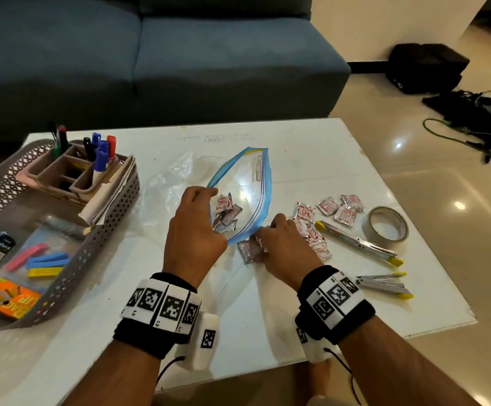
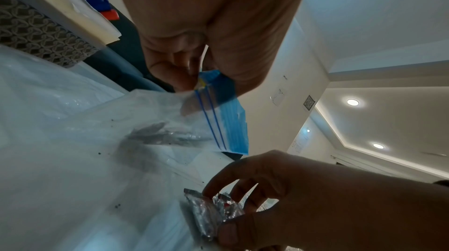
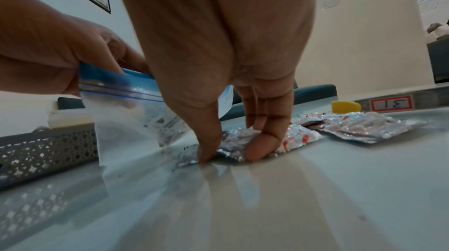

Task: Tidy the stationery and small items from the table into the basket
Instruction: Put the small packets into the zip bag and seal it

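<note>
White and glossy, the low table [image 1: 311, 159] stands in front of a blue-grey sofa [image 1: 150, 54], with a grey lattice basket [image 1: 103, 230] at its left end. Inside the basket sit a compartmented holder [image 1: 62, 174] full of markers, a few coloured clips [image 1: 45, 260], and small boxes. Near the middle of the table the person's left hand [image 1: 193, 230] pinches the blue zip edge of a clear zip-lock bag [image 1: 247, 183] and holds its mouth open; several silver-and-red foil sachets already lie inside. Just beside the bag's opening, the right hand [image 1: 285, 247] presses down on a small heap of foil sachets [image 1: 250, 250] on the tabletop, thumb and fingertips [image 3: 257, 151] curled around them in a gathering grip. More sachets [image 1: 338, 209] lie scattered to the right, close to a roll of clear tape [image 1: 387, 224]. Two silver utility knives with yellow ends rest nearby, one [image 1: 358, 244] just beside the tape and the other [image 1: 384, 285] nearer the table's front edge. A crumpled clear plastic wrapper [image 1: 165, 183] lies between the bag and the basket.
</note>
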